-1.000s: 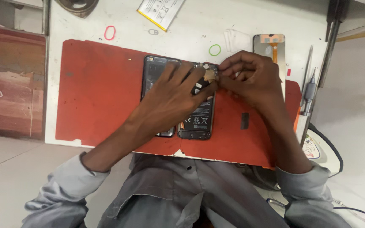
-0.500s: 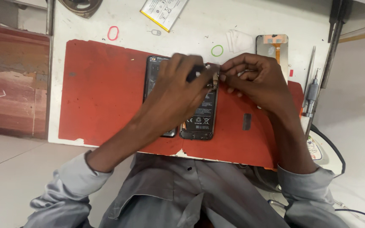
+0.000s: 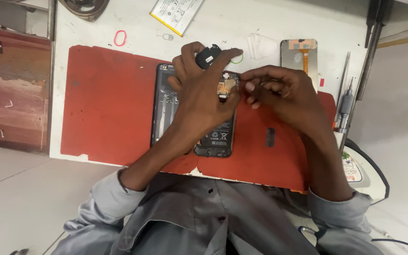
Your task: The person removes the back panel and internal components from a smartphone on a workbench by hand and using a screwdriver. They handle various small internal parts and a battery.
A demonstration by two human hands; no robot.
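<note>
My left hand lies over the opened phone, which rests on the red mat in the middle of the white surface. Between the thumb and fingers of this hand I hold a small black part, lifted above the far end of the phone. My right hand is just to the right, its fingertips pinched together near the small copper-coloured piece at the far end of the phone; I cannot tell if something thin is between them. A second dark phone shell lies beside the phone on its left side, partly under my hand. On the mat, to the right, lies a small dark strip. Far on the surface I see a flat white battery, a pink ring, a folded white cloth and a screen panel with an orange ribbon. Metal tools lie along the right edge. At the left stands a worn wooden cabinet on a pale floor.
</note>
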